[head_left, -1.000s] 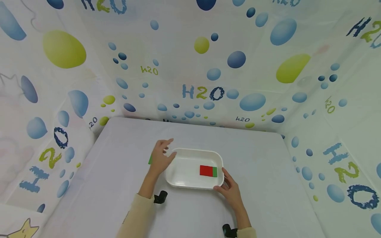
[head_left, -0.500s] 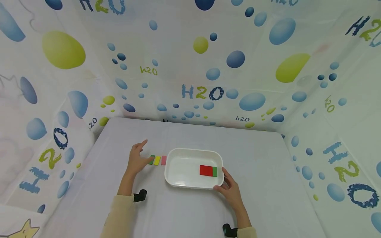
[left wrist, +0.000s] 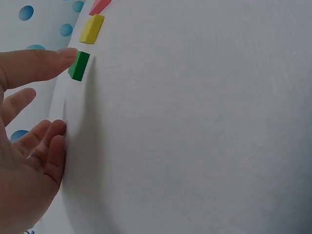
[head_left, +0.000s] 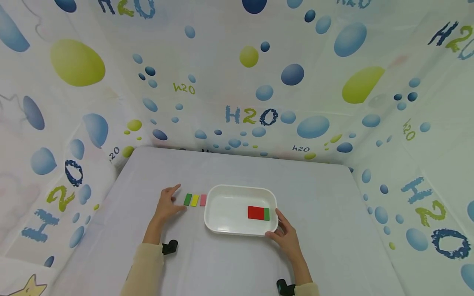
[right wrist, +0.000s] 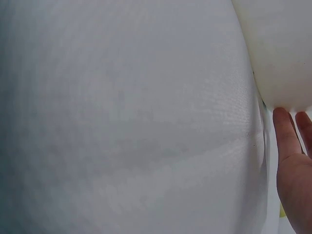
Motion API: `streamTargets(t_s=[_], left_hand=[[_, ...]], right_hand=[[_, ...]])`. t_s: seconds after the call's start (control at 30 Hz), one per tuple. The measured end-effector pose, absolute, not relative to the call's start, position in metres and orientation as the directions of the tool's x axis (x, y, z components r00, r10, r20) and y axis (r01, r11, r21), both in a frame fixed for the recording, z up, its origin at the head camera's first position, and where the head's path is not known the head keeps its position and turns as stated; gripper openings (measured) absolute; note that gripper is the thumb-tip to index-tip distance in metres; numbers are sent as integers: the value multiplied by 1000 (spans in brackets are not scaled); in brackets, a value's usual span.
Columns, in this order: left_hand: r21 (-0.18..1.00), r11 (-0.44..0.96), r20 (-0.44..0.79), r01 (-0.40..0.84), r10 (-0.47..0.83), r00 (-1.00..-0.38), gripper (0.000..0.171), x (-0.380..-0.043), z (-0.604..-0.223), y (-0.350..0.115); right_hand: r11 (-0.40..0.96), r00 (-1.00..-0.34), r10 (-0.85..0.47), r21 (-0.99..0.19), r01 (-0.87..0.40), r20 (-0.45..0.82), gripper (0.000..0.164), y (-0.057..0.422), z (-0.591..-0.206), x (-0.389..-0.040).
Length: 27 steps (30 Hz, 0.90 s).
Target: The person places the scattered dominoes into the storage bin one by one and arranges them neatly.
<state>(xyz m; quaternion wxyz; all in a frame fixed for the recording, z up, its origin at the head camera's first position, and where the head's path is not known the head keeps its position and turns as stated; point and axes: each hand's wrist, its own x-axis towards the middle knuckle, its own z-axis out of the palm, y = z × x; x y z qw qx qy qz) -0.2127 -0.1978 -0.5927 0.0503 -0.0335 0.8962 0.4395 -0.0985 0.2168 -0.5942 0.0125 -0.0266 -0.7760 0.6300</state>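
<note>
A white rectangular tray [head_left: 229, 222] stands on the white-covered table. My right hand [head_left: 289, 236] holds its near right corner, thumb at the front edge and fingers at the right side. In the right wrist view, fingertips [right wrist: 282, 117] touch the tray's outer wall. Inside, toward the right, a red piece [head_left: 255, 212] lies against a narrow green block [head_left: 266, 214]. Left of the tray lie a pink block [head_left: 203, 200], a yellow block [head_left: 194, 200] and a green block [head_left: 187, 199] in a row. My left hand [head_left: 166, 205], thumb and index apart, holds nothing beside that green block.
The white table cover [head_left: 229, 267] extends around the tray on all sides. A cloth wall printed with bubbles [head_left: 314, 126] rises behind the table and at both sides. A small black device [head_left: 170, 247] is at each wrist.
My left hand has moved left from over the tray's left end to beside the green block, uncovering the row of three blocks. The right hand and tray have stayed put.
</note>
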Motion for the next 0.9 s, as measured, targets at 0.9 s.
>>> streamTargets(t_s=[0.9], left_hand=[[715,697,-117,-52,46,-992,62,-222,-599,-193]], right_hand=[[200,-996,63,-977,69,-57,87,215,-594,-98]])
